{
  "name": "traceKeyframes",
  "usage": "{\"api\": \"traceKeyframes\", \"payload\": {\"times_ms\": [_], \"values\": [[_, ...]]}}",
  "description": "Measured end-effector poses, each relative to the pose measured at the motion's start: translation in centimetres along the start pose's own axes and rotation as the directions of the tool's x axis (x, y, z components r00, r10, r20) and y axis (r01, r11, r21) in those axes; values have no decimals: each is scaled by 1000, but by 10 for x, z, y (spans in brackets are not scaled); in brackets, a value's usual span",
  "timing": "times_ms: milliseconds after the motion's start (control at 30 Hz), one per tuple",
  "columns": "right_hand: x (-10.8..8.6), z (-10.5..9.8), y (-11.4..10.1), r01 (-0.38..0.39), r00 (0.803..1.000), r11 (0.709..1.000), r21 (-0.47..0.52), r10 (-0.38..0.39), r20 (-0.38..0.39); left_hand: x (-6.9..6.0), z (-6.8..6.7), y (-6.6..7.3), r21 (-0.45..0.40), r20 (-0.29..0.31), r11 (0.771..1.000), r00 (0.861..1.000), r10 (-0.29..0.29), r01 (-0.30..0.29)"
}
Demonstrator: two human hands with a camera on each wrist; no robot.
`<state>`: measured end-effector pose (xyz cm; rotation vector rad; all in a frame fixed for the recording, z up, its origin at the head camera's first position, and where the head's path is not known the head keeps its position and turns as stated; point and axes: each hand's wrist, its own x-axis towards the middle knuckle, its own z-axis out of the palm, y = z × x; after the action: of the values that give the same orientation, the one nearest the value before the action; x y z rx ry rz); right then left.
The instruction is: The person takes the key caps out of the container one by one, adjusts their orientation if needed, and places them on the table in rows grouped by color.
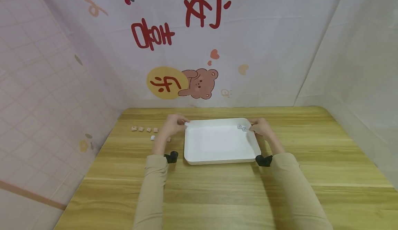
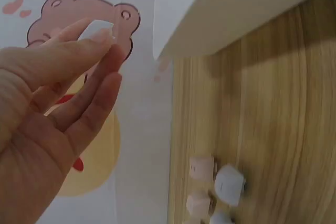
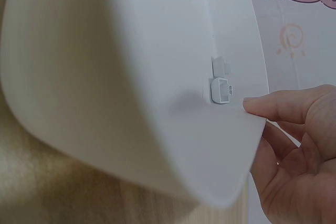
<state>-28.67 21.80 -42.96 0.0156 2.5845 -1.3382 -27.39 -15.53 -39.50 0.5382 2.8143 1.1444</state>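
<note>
A shallow white tray (image 1: 222,161) lies on the wooden table, between both hands. By its far left corner, my left hand (image 1: 174,124) pinches a small white keycap (image 2: 96,28) between thumb and fingers; the left wrist view shows it apart from the tray wall. My right hand (image 1: 262,127) grips the tray's right rim near the far corner, thumb inside and fingers outside. Two white keycaps (image 3: 221,89) lie inside the tray close to that thumb, the nearer one with its hollow underside showing.
Left of the tray, several pale pink keycaps (image 1: 141,129) stand in a loose row. A white keycap (image 1: 152,137) and another pink one (image 1: 169,139) lie nearer, partly beside my left wrist. A printed cloth (image 1: 264,50) hangs behind the table's far edge.
</note>
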Motion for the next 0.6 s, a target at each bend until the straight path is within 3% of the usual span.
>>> {"api": "traceKeyframes", "payload": {"times_ms": [367,600], "values": [[-1,0,0,-1,1000,1000,15,1,9,-25,-26,-25,-31,-61,994,992,-111,109],[0,-1,1,-2,1000,1000,17,1,22,-36,-37,-35,-73,-118,989,983,-139,131]]}}
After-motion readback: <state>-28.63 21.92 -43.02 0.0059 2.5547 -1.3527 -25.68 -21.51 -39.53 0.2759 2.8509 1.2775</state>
